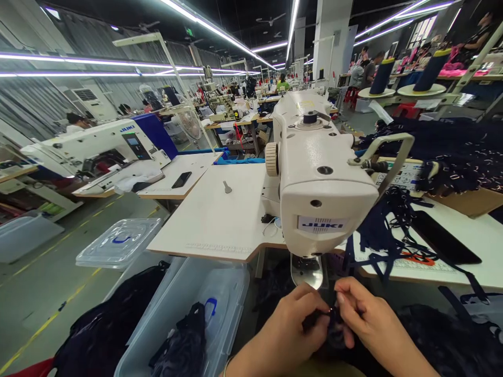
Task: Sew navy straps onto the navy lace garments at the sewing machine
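Note:
Both hands meet in front of the white JUKI sewing machine (328,204), just below its metal plate (307,271). My left hand (288,327) pinches a dark navy strap, and a small shiny spot shows at its fingertips. My right hand (363,317) closes its thumb and index finger on the same dark piece from the other side. Most of the strap is hidden between the fingers and blends into the dark cloth below. Navy straps (377,233) hang over the table edge at the right.
A clear plastic box (231,293) with dark garments (183,337) stands lower left, near a clear lid (120,241). A black phone (446,238) and orange-handled scissors (418,257) lie on the right table. Navy thread cones (382,77) stand behind. Other people sit at machines farther back.

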Action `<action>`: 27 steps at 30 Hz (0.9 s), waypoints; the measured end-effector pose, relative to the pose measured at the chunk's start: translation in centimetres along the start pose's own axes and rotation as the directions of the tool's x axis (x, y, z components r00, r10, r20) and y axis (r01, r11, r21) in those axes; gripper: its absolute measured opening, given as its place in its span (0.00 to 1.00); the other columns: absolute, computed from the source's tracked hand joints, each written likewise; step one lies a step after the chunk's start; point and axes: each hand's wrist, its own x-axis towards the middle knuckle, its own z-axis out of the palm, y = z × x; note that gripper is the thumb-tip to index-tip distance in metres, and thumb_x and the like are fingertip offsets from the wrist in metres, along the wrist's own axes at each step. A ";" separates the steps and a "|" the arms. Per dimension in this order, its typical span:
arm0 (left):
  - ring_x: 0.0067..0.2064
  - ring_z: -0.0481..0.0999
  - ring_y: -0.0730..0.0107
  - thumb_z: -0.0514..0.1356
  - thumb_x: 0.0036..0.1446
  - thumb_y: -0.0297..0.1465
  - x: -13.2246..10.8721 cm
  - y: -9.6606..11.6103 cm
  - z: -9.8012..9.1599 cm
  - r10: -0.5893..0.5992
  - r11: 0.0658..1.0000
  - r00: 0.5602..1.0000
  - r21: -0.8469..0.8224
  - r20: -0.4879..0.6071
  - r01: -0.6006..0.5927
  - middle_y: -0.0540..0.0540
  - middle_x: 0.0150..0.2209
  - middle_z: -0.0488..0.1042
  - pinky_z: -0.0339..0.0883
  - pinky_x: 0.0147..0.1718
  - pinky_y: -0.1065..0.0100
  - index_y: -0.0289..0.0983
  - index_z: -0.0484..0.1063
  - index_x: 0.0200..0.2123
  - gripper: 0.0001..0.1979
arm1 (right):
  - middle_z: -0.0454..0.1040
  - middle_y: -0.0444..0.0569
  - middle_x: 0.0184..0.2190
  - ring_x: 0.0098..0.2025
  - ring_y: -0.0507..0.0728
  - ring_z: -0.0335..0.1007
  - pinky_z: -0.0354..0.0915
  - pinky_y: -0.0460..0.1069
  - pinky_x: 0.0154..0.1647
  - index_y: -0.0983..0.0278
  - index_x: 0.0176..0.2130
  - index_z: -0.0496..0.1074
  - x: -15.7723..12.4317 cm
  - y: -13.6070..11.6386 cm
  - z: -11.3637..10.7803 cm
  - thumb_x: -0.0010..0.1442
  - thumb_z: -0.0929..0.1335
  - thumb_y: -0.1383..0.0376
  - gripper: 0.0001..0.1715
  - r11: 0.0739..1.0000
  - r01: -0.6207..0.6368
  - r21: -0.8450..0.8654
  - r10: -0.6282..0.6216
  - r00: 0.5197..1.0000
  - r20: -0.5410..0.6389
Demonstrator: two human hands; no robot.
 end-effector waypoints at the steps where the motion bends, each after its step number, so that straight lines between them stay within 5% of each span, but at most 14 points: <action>1: 0.38 0.74 0.71 0.57 0.54 0.20 -0.1 -0.1 -0.1 0.028 0.999 1.000 -0.034 -0.004 -0.028 0.45 0.39 0.71 0.67 0.38 0.74 0.38 0.70 0.37 0.09 | 0.65 0.35 0.10 0.16 0.51 0.67 0.63 0.43 0.24 0.58 0.33 0.63 0.0 -0.1 0.0 0.63 0.58 0.53 0.14 0.999 -0.026 0.037 0.025 0.999 0.029; 6: 0.47 0.75 0.67 0.60 0.53 0.20 -0.4 -0.8 0.0 0.146 0.976 0.989 -0.157 -0.031 -0.149 0.42 0.48 0.72 0.68 0.44 0.71 0.38 0.71 0.33 0.07 | 0.64 0.35 0.15 0.14 0.47 0.55 0.51 0.41 0.15 0.60 0.36 0.64 0.3 -0.6 -0.6 0.64 0.57 0.49 0.19 0.976 -0.129 0.176 0.080 0.962 0.261; 12: 0.35 0.73 0.71 0.63 0.54 0.28 -0.3 -1.2 -0.1 -0.203 0.934 0.974 -0.319 -0.099 0.162 0.48 0.33 0.74 0.65 0.36 0.72 0.37 0.68 0.30 0.05 | 0.74 0.45 0.35 0.35 0.54 0.70 0.67 0.45 0.34 0.57 0.42 0.70 0.8 -0.2 -2.6 0.62 0.63 0.52 0.14 0.992 0.125 -0.025 -0.125 0.992 0.012; 15: 0.35 0.72 0.71 0.63 0.55 0.31 -0.2 -1.0 -0.2 -0.215 0.875 0.976 -0.451 -0.036 0.176 0.47 0.34 0.74 0.65 0.37 0.72 0.36 0.67 0.29 0.07 | 0.75 0.46 0.41 0.42 0.56 0.72 0.68 0.45 0.40 0.55 0.41 0.70 0.8 0.3 -3.3 0.63 0.64 0.54 0.11 0.978 0.186 -0.097 -0.190 0.981 -0.035; 21: 0.40 0.74 0.68 0.60 0.56 0.28 0.1 -0.2 -0.5 -0.136 0.954 0.981 -0.285 -0.135 0.093 0.45 0.37 0.75 0.65 0.42 0.70 0.38 0.71 0.32 0.01 | 0.78 0.49 0.40 0.42 0.58 0.76 0.71 0.45 0.34 0.56 0.49 0.67 0.8 0.9 -3.0 0.62 0.63 0.52 0.18 0.983 0.123 -0.135 -0.139 0.984 -0.112; 27: 0.33 0.72 0.70 0.61 0.54 0.30 0.2 -0.2 -0.3 -0.360 0.898 0.923 -0.316 -0.134 0.305 0.49 0.31 0.75 0.65 0.34 0.73 0.37 0.74 0.32 0.03 | 0.80 0.44 0.38 0.41 0.57 0.78 0.71 0.43 0.33 0.54 0.41 0.71 0.6 1.0 -2.6 0.60 0.65 0.52 0.13 0.983 0.098 -0.152 -0.108 0.992 -0.059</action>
